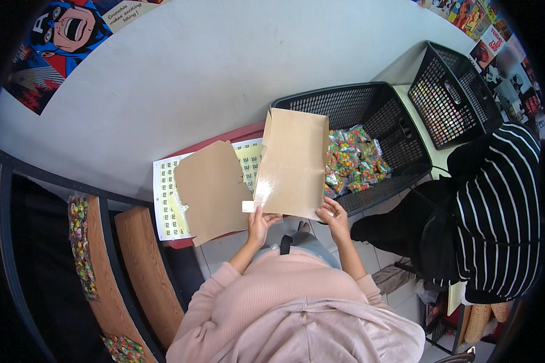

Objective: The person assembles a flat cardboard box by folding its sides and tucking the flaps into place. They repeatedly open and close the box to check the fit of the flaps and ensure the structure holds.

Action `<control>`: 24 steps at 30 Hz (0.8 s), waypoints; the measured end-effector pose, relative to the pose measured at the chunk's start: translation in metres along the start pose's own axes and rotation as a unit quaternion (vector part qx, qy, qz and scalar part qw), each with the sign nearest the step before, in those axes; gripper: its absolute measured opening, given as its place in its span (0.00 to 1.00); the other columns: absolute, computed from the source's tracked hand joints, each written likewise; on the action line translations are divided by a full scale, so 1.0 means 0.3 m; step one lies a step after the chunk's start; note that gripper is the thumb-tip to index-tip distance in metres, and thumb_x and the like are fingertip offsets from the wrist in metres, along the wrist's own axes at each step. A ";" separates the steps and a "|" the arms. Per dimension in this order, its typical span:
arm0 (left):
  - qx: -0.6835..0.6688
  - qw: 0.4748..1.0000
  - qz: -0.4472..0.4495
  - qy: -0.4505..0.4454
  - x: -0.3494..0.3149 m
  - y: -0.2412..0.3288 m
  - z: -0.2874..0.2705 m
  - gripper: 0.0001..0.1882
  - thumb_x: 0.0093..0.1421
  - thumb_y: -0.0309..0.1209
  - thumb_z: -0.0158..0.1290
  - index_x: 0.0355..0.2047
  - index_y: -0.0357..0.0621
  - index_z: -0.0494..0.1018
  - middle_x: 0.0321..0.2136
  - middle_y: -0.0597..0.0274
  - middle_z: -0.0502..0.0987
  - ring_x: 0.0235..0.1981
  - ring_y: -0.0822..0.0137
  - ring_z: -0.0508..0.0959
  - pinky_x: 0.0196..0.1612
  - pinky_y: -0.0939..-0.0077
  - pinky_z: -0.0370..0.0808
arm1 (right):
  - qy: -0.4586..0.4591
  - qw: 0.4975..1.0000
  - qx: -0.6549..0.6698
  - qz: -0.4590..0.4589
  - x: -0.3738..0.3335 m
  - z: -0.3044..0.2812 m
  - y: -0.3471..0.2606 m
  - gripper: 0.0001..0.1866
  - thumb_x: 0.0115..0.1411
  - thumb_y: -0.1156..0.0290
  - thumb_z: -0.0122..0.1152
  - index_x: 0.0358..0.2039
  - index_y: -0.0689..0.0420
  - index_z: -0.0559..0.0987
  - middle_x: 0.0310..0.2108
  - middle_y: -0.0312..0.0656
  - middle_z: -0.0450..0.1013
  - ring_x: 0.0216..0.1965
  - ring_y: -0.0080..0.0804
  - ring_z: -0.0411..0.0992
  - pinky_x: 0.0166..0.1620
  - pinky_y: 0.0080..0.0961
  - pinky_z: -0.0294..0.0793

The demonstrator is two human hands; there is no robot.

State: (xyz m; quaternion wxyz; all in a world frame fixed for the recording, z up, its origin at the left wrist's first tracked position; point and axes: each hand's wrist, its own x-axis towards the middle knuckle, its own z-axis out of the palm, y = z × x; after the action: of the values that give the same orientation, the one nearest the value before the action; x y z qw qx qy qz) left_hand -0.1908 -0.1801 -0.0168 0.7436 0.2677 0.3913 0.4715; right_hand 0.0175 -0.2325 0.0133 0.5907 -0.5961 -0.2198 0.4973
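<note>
In front of me I hold up a brown cardboard sheet (292,160) with creased, folded edges and a shiny patch near its lower left. My left hand (259,227) is closed on its lower left corner, where a small white label (248,206) shows. At the lower right corner my right hand (335,218) grips it, thumb on top. A second brown cardboard piece (215,187) with torn edges lies to the left, on sheets of printed stickers (166,199). These rest on a red surface (188,149), partly hidden.
Behind the held sheet, a black plastic basket (399,142) contains several small clear bags of colourful sweets (357,157). Another black basket (451,100) stands at the far right. A person in a striped top (496,212) is close on my right. Wooden shelves (148,260) with sweet bags (82,242) stand left.
</note>
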 end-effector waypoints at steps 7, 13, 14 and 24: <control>0.000 0.999 -0.037 -0.035 -0.009 0.012 -0.007 0.16 0.60 0.37 0.34 0.39 0.35 0.59 0.35 0.49 0.68 0.32 0.59 0.73 0.32 0.67 0.74 | 0.098 0.977 -0.168 -0.084 -0.043 0.014 0.029 0.20 0.42 0.75 0.63 0.37 0.64 0.71 0.26 0.42 0.72 0.23 0.22 0.69 0.26 0.17 0.69; 0.147 0.987 0.031 0.063 0.012 -0.006 -0.067 0.11 0.58 0.31 0.38 0.34 0.35 0.63 0.27 0.57 0.69 0.26 0.68 0.72 0.22 0.75 0.73 | 0.148 0.979 -0.107 -0.094 -0.075 0.028 0.037 0.18 0.45 0.78 0.60 0.38 0.66 0.69 0.28 0.44 0.72 0.25 0.23 0.70 0.26 0.16 0.70; 0.180 0.981 0.034 0.060 0.014 -0.003 -0.075 0.10 0.58 0.30 0.38 0.35 0.34 0.62 0.27 0.57 0.69 0.26 0.69 0.72 0.22 0.77 0.73 | 0.152 0.980 -0.085 -0.093 -0.080 0.039 0.030 0.18 0.46 0.79 0.59 0.38 0.67 0.69 0.28 0.45 0.72 0.25 0.23 0.70 0.26 0.16 0.71; 0.308 0.947 0.095 -0.007 -0.001 0.016 -0.054 0.10 0.59 0.25 0.33 0.37 0.29 0.59 0.26 0.52 0.71 0.24 0.66 0.75 0.24 0.77 0.75 | 0.189 0.965 -0.117 -0.138 -0.079 0.041 0.050 0.12 0.49 0.79 0.54 0.36 0.66 0.71 0.27 0.42 0.71 0.23 0.20 0.69 0.25 0.16 0.70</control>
State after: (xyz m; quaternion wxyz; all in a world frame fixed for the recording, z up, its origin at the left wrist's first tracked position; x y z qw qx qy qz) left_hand -0.2068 -0.1778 -0.0219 0.5794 0.5226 0.4855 0.3944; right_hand -0.0074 -0.2497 0.0097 0.6108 -0.7082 -0.2405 0.2599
